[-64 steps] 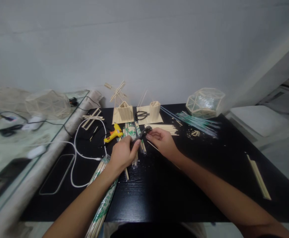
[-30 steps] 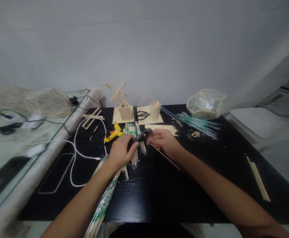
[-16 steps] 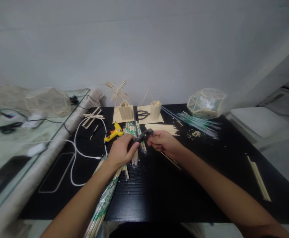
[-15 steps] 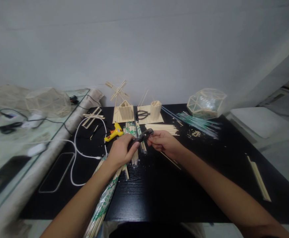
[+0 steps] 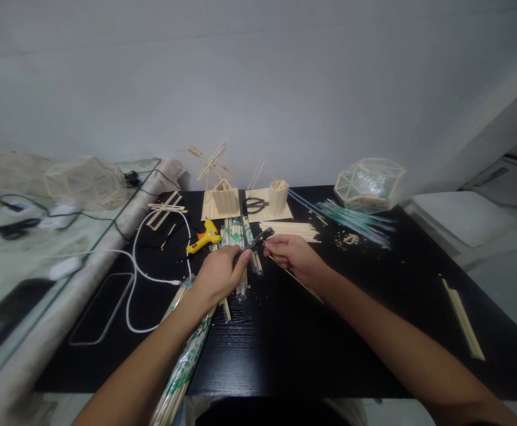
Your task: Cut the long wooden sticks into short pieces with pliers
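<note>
- Compared with half a second ago, the head of the dark pliers [image 5: 261,236] sits slightly higher and farther left, the left thumb is raised a little, and more of the thin wooden stick [image 5: 303,286] shows beneath the right fingers.
- Left hand [image 5: 218,275]: fingers wrapped around the pliers' handles.
- Right hand [image 5: 296,258]: fingers pinched on the stick, over the black worktop [image 5: 285,355], just beside the pliers' head; whether the two touch is hard to tell at this blur.
- Clear plastic sleeves hold wooden sticks: a short sleeve [image 5: 232,232] just beyond the left fingers, a long sleeve [image 5: 185,361] nearer the wearer, partly under the forearm.
- Beyond the fingers, an angular stick-walled holder [image 5: 226,201] and a rounded holder [image 5: 278,199] stand on wooden bases.
- Left of the left fingers: a yellow glue gun [image 5: 204,238].
- The sleeves' green print is too small to read.
</note>
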A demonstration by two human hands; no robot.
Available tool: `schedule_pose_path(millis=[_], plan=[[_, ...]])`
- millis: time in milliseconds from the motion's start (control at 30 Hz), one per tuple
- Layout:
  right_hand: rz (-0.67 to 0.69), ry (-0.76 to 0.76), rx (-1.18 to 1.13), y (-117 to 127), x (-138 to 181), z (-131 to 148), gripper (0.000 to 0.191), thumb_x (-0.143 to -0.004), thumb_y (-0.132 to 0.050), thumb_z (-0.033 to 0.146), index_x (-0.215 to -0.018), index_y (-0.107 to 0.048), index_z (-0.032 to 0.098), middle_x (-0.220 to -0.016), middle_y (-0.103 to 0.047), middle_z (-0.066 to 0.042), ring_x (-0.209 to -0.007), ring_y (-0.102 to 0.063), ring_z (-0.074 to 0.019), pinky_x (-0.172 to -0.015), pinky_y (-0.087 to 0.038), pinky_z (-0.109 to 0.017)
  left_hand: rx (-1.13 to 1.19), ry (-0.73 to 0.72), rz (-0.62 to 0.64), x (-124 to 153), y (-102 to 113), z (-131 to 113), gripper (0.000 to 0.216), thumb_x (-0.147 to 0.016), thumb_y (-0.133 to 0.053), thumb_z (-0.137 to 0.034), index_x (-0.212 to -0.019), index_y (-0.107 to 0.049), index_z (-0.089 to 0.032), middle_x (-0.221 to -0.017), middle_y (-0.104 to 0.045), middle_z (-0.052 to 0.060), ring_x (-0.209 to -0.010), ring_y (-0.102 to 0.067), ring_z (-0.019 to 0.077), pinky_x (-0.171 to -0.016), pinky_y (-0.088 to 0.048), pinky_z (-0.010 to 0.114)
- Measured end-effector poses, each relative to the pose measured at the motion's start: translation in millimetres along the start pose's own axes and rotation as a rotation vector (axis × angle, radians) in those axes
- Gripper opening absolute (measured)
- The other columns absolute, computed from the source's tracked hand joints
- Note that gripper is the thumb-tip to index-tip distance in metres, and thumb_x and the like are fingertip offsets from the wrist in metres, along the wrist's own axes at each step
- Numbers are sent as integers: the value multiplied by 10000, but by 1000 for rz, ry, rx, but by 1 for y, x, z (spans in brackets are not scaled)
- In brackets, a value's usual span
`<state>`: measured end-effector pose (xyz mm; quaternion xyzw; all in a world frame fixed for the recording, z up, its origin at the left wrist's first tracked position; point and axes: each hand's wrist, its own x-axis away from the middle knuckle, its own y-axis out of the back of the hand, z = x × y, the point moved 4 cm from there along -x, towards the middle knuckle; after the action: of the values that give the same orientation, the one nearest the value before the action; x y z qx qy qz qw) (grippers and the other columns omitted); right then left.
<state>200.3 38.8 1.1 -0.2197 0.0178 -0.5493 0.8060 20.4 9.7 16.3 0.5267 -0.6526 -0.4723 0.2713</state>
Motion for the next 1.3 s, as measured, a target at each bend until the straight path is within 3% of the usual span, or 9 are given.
schedule_pose_path(millis=[700,1000,1300], plan=[[-17,-17,-5,3,-4,-4,438,-587,-931,443,-740,-676,122,-748,-684,-45,-487,-297,-26,-427,-134,-207,-125,78,0,-1,-5,5,595,-1055,-236,-534,-754,-620,-194,-779,-717,113,-755,-674,246,-664,-368,325],[-4,22,16,1,-4,-3,384,-656,-872,455,-777,-707,131,-747,-674,-48,-488,-342,-38,-434,-142,-204,-206,150,-90,-4,-3,17,617,-1026,-242,-620,-744,-600,-204,-727,-675,102,-720,-660,262,-616,-349,323],[-27,118,113,4,0,9,366,-773,-784,492,-855,-713,142,-711,-599,-6,-475,-316,-47,-424,-184,-220,-266,160,-117,-2,-1,13,609,-1000,-290,-671,-801,-615,-196,-763,-681,102,-712,-655,266,-611,-353,330]])
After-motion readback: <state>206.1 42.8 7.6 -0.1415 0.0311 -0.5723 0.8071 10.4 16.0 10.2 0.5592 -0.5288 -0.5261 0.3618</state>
